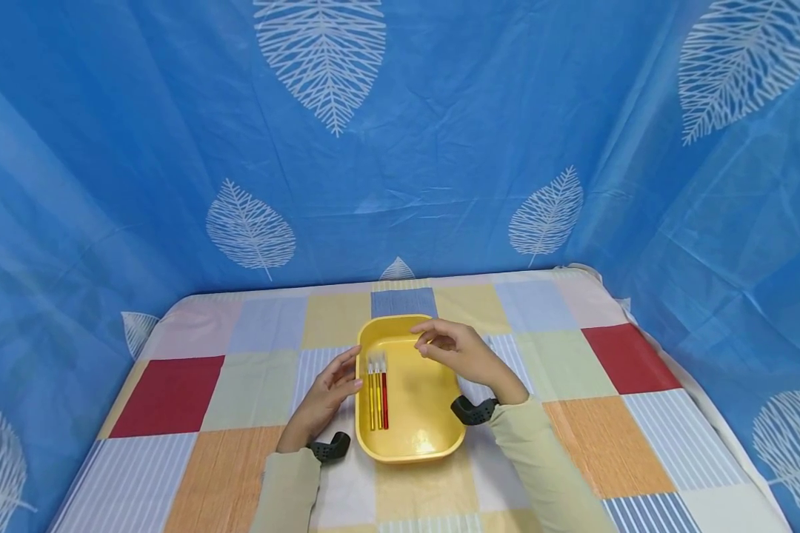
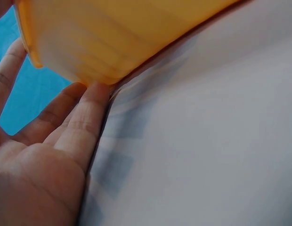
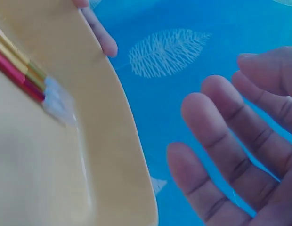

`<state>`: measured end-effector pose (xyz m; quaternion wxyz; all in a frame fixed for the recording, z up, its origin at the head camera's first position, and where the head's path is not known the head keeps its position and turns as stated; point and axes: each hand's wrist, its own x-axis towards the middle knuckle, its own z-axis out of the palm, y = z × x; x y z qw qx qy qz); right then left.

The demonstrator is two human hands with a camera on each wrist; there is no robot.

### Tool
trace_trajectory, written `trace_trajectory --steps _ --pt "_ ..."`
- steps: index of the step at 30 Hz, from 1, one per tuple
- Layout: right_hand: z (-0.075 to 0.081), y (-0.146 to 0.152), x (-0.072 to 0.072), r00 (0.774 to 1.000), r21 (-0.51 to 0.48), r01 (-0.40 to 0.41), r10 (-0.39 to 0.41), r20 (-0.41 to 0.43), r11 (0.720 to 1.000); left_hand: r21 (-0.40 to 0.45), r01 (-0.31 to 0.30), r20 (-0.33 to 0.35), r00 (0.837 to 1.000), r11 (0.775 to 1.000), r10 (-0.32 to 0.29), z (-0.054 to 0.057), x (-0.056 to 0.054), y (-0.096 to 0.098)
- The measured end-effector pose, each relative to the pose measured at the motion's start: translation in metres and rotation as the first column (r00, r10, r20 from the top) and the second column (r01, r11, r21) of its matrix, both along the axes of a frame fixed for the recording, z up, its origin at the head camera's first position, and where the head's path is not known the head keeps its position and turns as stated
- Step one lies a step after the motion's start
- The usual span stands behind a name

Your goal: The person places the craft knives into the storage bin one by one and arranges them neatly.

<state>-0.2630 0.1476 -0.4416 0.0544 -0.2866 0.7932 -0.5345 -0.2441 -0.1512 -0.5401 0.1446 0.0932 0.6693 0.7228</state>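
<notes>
- Pale beige cloth sleeves (image 1: pixel 547 466) come in from 5 and 7 o'clock, each ending at a black wrist-worn mount (image 1: pixel 476 411).
- Between them sits a yellow, shiny, round-cornered rectangular tray (image 1: pixel 416 411), long side running from 12 to 6 o'clock; the directions below take its middle as the dial's centre, in the head view.
- The left-hand grip (image 1: pixel 327 394) is at 9 o'clock, fingers loosely extended and apart, fingertips touching the tray's outer side without closing round it.
- The right-hand grip (image 1: pixel 456 348) hovers around 1 to 2 o'clock, fingers gently bent, a gap between thumb and fingers, holding nothing; the right-wrist view shows its fingertips apart from the rim.
- Inside the tray, toward 9 o'clock, lie two slim yellow-handled brushes (image 1: pixel 375 400) and one slim red-handled brush (image 1: pixel 384 403), side by side, pale bristles toward 12 o'clock. They lie at about 3 o'clock from the left-hand grip and 7 to 8 o'clock from the right-hand grip.
- Under the tray spreads a worktop (image 1: pixel 240 474) covered in multicoloured patchwork cloth.
- Beyond, at 12 o'clock, hangs a blue curtain (image 1: pixel 400 185) printed with white leaves.
</notes>
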Motion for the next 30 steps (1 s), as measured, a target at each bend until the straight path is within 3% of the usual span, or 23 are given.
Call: trace_trajectory --steps 12,17,30 --pt "-0.008 0.045 0.009 0.984 -0.076 0.155 -0.161 -0.075 0.985 -0.001 0.007 -0.004 1.000 1.000 -0.007 0.000 0.001 0.000" --pt "-0.015 0.055 0.009 0.979 -0.090 0.177 -0.185 -0.090 0.980 0.015 0.018 -0.009 1.000 1.000 -0.018 0.001 0.002 -0.001" --pt "-0.029 0.078 0.005 0.966 -0.043 0.254 -0.256 -0.045 0.966 0.026 0.024 -0.016 1.000 0.999 -0.023 0.000 0.002 -0.002"
